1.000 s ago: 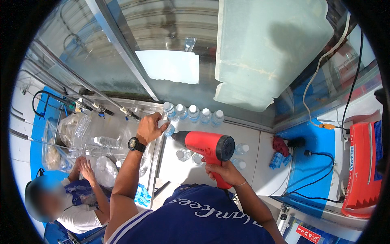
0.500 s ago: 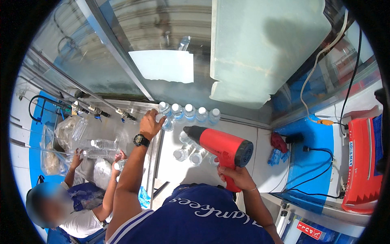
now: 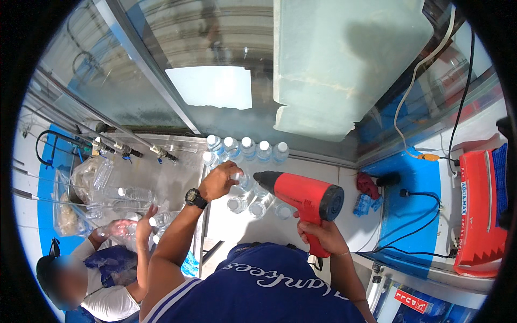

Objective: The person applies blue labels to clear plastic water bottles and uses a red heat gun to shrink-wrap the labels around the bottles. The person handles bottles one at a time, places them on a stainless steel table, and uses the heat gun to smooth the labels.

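In my right hand (image 3: 322, 237) is a red heat gun (image 3: 301, 192), held by its handle with its black nozzle pointing left. My left hand (image 3: 219, 181), with a black watch on its wrist, has its fingers closed around the top of a small clear plastic bottle (image 3: 245, 184) just left of the nozzle. Behind it, a row of white-capped bottles (image 3: 247, 151) stands along the glass, and another capped bottle (image 3: 210, 158) stands at the row's left front. Several more clear bottles (image 3: 257, 209) stand on the white counter nearer to me.
To the left, a co-worker's hand (image 3: 143, 226) is among clear bottles (image 3: 137, 192) in a metal basin (image 3: 177, 177) with taps (image 3: 161, 152). Plastic bags (image 3: 86, 177) lie there too. On the right are a dark red cloth (image 3: 368, 184), black cables (image 3: 425, 200) and a red container (image 3: 474, 215).
My left hand has left the capped bottle at the row's left front and moved right and nearer to another bottle. The heat gun has shifted slightly right. The co-worker's hands have moved among the bottles.
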Tool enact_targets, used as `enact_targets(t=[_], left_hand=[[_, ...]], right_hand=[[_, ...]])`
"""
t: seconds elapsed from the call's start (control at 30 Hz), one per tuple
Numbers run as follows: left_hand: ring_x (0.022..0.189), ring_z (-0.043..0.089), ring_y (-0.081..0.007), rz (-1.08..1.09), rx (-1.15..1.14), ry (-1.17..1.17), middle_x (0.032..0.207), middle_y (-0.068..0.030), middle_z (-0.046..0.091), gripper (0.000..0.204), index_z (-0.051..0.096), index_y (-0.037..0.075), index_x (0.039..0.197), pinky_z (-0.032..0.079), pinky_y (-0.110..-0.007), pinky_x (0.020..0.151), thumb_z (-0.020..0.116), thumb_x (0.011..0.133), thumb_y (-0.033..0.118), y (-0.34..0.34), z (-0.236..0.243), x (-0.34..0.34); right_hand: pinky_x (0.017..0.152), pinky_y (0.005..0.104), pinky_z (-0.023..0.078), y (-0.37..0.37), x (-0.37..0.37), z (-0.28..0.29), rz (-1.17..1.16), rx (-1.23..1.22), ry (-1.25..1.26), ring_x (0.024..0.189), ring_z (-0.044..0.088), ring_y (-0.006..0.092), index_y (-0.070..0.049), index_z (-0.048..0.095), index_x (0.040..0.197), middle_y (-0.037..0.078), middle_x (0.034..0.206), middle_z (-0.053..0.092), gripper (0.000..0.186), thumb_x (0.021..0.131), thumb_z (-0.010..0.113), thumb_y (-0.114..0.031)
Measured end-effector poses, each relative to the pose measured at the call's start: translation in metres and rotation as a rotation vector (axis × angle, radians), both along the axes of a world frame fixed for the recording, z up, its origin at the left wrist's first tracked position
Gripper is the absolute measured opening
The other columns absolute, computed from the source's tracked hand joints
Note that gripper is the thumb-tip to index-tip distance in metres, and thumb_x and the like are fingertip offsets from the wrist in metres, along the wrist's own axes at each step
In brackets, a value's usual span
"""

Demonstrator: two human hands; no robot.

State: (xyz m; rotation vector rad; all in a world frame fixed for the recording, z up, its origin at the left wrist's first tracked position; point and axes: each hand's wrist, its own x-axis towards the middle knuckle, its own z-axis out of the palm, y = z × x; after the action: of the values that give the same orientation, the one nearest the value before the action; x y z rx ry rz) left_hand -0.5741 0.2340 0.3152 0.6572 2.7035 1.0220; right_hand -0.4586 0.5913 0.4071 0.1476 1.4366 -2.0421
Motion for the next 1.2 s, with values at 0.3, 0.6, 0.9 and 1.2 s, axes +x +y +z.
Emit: enact_targets(t=[0.3,0.6,0.9,1.2], left_hand=[[0.109,0.067,-0.0378,0.033,0.072,0.185,0.120,-0.0138,0.067,0.036,0.070,0.009,0.113,0.057,-0.044,0.090,0.075,0.081,-0.007,-0.026,0.020,-0.001],[0.097,0.069,-0.0372,0.058,0.043,0.176,0.117,-0.0151,0.068,0.029,0.069,0.006,0.111,0.057,-0.043,0.080,0.077,0.084,-0.001,-0.022,0.039,-0.005],[0.063,0.064,-0.0274,0.274,-0.032,0.265,0.079,-0.0153,0.066,0.034,0.068,0.000,0.097,0.051,-0.040,0.061,0.082,0.087,0.029,-0.015,0.009,-0.017],[0.087,0.070,-0.0373,0.397,-0.234,0.307,0.092,-0.0156,0.072,0.040,0.070,0.004,0.098,0.057,-0.047,0.077,0.081,0.085,0.040,-0.015,-0.023,-0.030]], right_hand=[[0.060,0.0281,0.050,-0.020,-0.005,-0.021,0.062,0.023,0.017,0.070,0.060,0.0111,0.000,0.060,0.131,0.004,0.088,0.063,0.037,0.099,0.073,-0.013],[0.062,0.0281,0.048,-0.025,-0.012,-0.021,0.088,0.053,0.042,0.069,0.057,0.0124,0.003,0.058,0.131,0.005,0.084,0.060,0.037,0.099,0.069,-0.013],[0.063,0.0271,0.050,-0.025,-0.009,-0.032,0.134,0.017,-0.034,0.073,0.060,0.0109,-0.001,0.061,0.130,0.003,0.091,0.063,0.038,0.098,0.074,-0.017],[0.063,0.0280,0.049,-0.015,-0.004,-0.027,0.064,0.031,-0.001,0.073,0.060,0.0117,0.000,0.060,0.132,0.004,0.089,0.063,0.038,0.099,0.072,-0.015]])
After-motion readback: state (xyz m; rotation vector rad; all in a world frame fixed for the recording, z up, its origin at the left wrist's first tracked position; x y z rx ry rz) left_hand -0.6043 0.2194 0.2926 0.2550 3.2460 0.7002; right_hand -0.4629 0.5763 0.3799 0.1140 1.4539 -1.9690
